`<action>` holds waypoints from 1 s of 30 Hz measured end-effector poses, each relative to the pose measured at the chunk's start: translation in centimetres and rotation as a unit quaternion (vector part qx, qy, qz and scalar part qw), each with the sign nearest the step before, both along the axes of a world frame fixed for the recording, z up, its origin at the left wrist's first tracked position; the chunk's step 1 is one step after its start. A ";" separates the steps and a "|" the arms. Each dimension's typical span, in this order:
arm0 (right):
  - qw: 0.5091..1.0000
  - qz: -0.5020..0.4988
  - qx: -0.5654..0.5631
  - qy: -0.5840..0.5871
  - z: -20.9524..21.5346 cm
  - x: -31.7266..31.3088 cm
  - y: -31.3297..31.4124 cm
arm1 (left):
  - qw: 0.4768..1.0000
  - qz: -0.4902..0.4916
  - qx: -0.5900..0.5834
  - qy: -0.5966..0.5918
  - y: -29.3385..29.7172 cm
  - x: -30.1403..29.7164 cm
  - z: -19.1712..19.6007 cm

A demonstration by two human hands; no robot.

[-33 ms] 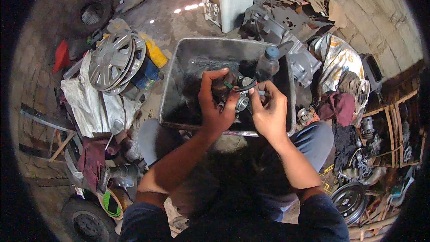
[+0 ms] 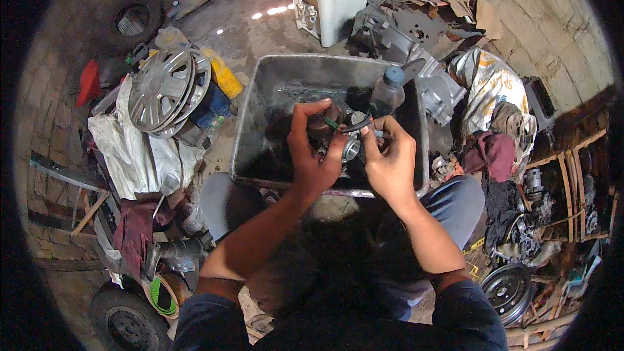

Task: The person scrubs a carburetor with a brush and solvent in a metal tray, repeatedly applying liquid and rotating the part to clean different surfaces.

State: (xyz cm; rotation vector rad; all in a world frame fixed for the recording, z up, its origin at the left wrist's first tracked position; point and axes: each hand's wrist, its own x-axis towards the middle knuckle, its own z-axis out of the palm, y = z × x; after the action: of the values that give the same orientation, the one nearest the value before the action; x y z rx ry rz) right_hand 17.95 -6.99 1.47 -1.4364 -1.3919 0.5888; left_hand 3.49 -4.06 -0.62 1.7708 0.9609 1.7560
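Over a black plastic tub (image 2: 243, 127), my left hand (image 2: 314, 159) is closed around a metal engine part (image 2: 351, 149) with a round silver opening, which looks like a carburetor. Its thumb and fingers cover much of that part. A thin green piece (image 2: 332, 123) shows near the left fingertips. My right hand (image 2: 392, 164) pinches a short black hose (image 2: 355, 127) between thumb and forefinger, against the top of the metal part. Whether the hose is joined to it I cannot tell. Inside the tub's right side stands a clear bottle with a blue cap (image 2: 388, 95).
Wheel covers (image 2: 162, 91), a yellow container (image 2: 224, 75) and white sacking (image 2: 120, 149) lie left of the tub. A white box (image 2: 335, 3) stands beyond it. Grey metal castings (image 2: 437, 88), rags (image 2: 491, 156) and a wheel rim (image 2: 507, 292) are on the right.
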 end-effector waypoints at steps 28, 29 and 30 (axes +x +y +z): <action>1.000 0.018 -0.008 0.012 -0.2 0.0 0.3 | 0.999 0.040 0.024 0.025 0.6 0.0 -0.8; 1.000 0.013 -0.003 0.008 -0.2 0.0 0.5 | 0.998 0.045 0.032 0.037 0.6 -0.1 -0.7; 1.000 0.009 0.001 0.003 -0.1 0.0 0.5 | 0.998 0.039 0.031 0.036 0.6 0.0 -0.8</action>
State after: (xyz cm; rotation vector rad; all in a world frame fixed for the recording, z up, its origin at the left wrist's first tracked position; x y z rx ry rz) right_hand 17.98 -6.45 1.32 -1.4203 -1.4008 0.6026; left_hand 3.44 -3.42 -1.42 1.8698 1.0277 1.8002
